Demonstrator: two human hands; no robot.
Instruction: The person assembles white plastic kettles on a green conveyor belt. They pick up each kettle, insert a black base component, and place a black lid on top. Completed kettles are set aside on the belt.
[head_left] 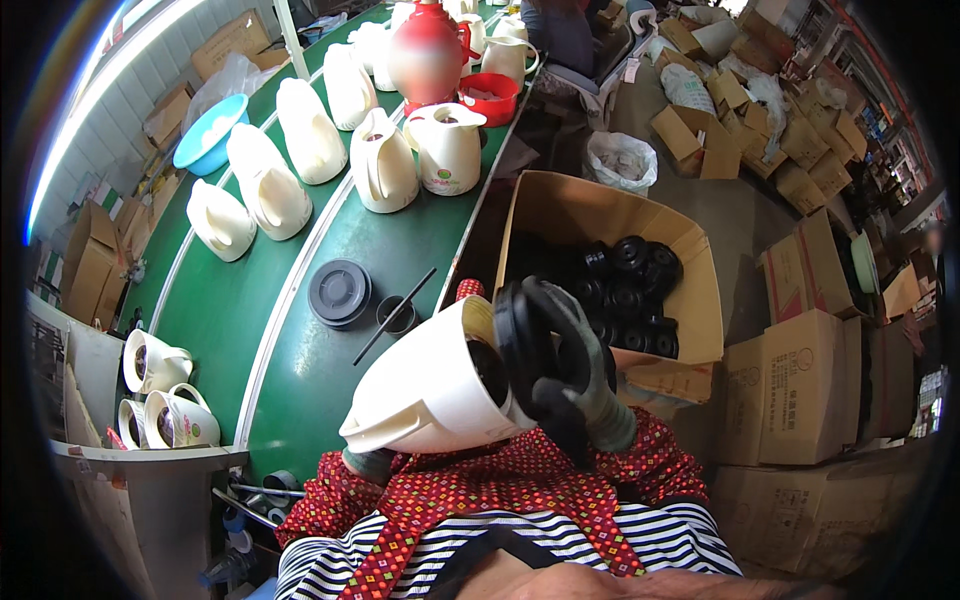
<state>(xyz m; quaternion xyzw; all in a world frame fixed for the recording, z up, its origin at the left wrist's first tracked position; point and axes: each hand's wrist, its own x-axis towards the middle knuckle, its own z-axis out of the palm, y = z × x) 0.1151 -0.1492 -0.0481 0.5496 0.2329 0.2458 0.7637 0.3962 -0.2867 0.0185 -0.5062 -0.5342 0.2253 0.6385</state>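
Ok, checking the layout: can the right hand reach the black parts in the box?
Probably: the black parts lie in an open box beside the right hand, but it holds a black piece.

1. Jug at the right edge of the conveyor belt, left hand beneath its left end.
2. Cap in the right hand, at the jug's right end.
3. On the belt beyond: disc left; cup with rod across it, right.
4. Farther along: upright jugs; behind the nearest, a flask with a bowl to its right.
5. Right of the belt: carton of round parts; boxes farther right.
6. Near left: three jugs on a ledge.
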